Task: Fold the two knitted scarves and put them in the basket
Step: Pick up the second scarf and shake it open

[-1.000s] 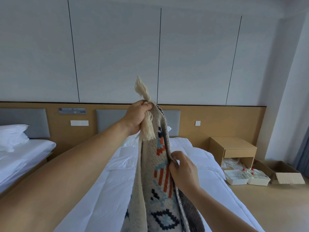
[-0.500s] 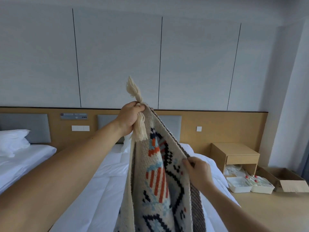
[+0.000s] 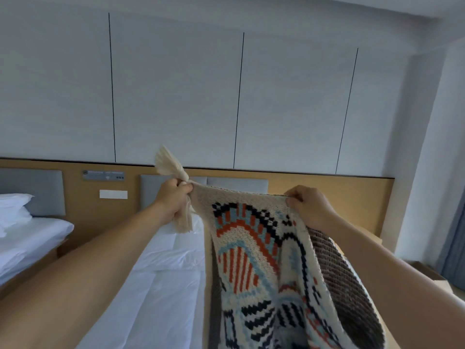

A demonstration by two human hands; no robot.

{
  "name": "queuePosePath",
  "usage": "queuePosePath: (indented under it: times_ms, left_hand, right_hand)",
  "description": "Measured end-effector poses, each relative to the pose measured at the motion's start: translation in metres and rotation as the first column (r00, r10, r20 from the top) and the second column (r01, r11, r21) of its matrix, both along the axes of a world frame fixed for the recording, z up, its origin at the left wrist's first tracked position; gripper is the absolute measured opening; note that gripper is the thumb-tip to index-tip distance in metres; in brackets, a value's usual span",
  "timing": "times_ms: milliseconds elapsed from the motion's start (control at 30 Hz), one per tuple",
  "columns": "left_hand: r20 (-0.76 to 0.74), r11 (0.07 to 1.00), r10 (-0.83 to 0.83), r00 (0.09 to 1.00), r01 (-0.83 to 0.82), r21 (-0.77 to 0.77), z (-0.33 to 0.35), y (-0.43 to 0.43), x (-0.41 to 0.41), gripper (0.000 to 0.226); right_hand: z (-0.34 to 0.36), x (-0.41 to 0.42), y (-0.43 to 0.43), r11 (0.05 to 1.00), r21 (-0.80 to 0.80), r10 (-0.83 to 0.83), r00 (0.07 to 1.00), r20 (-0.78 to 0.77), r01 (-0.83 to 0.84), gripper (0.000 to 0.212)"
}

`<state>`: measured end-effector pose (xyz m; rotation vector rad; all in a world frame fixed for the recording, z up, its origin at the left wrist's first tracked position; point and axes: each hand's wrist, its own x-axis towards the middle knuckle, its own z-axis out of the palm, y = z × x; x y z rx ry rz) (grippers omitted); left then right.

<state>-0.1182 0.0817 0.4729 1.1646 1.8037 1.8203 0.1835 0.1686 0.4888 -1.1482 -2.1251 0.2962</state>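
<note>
Left hand and right hand each pinch, apparently, a top corner of the patterned scarf.

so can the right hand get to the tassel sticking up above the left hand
Probably yes. Only the top edge of the scarf lies between the right hand and the tassel, but that hand pinches the far corner, so it would bring the corner along.
</note>
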Motion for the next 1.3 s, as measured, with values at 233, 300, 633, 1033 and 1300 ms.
queuePosePath:
  times_ms: [233, 300, 633, 1033, 1300]
  left_hand:
    - [-0.217, 0.996, -0.064, 0.974, 0.047, -0.081, -0.037, -0.014, -0.007, 0.093]
    - [-0.146, 0.996, -0.013, 0.989, 0.0, -0.089, -0.041, -0.012, -0.008, 0.092]
    - [0.594, 0.929, -0.053, 0.802, 0.258, -0.265, -0.064, -0.004, -0.011, 0.018]
    - [0.056, 0.774, -0.483, 0.874, 0.455, -0.44, -0.07, -0.008, -0.019, 0.029]
    - [-0.649, 0.731, -0.41, 0.641, -0.195, -0.654, -0.066, -0.005, -0.008, 0.03]
  right_hand:
    - [-0.022, -0.009, 0.002, 0.998, 0.012, -0.055, 0.998, -0.009, 0.055, 0.018]
    - [-0.026, -0.01, 0.002, 0.999, 0.008, -0.052, 0.999, -0.009, 0.052, 0.015]
    - [-0.038, -0.018, -0.002, 0.999, -0.03, 0.019, 0.998, -0.067, -0.021, 0.01]
    - [-0.043, -0.01, 0.003, 1.0, -0.026, -0.013, 0.996, -0.083, 0.011, 0.015]
    - [-0.045, -0.015, -0.003, 0.999, 0.05, 0.021, 1.0, 0.012, -0.022, 0.019]
